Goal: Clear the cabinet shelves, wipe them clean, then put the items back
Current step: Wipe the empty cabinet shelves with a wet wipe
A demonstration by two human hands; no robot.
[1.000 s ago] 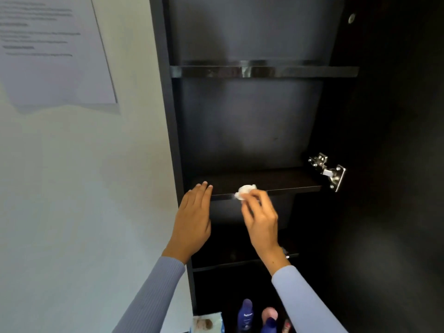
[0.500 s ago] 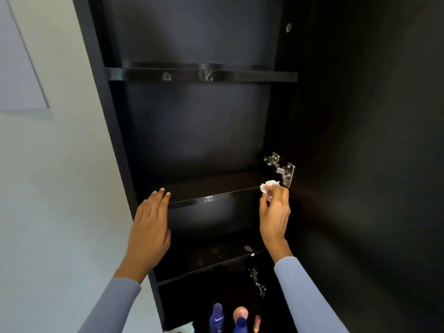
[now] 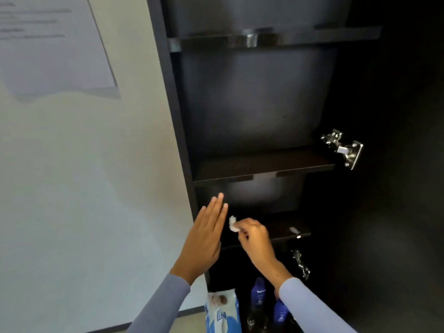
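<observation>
Pinching a small white wad of tissue (image 3: 232,223) between thumb and fingertips, the right hand (image 3: 255,239) is curled shut around it, held in front of the lower shelf (image 3: 288,230) of the dark cabinet (image 3: 173,131). Whether the wad touches the shelf edge cannot be told. The left hand (image 3: 204,236) is flat and fully open, fingers straight and together, pointing up beside the cabinet's left side panel; it holds nothing, and its fingertips sit just left of the wad. Both arms wear pale grey-blue sleeves (image 3: 158,306).

Above the hands, the middle shelf (image 3: 264,164) and the top shelf (image 3: 276,39) show bare dark boards. A metal hinge (image 3: 343,147) is fixed at the right of the middle shelf, and a second hinge (image 3: 300,264) lower down. At the bottom of the view, below the hands, stand two blue bottles (image 3: 258,292) and a blue-and-white wipes pack (image 3: 222,311). A printed paper sheet (image 3: 52,42) hangs on the white wall (image 3: 84,176) to the left.
</observation>
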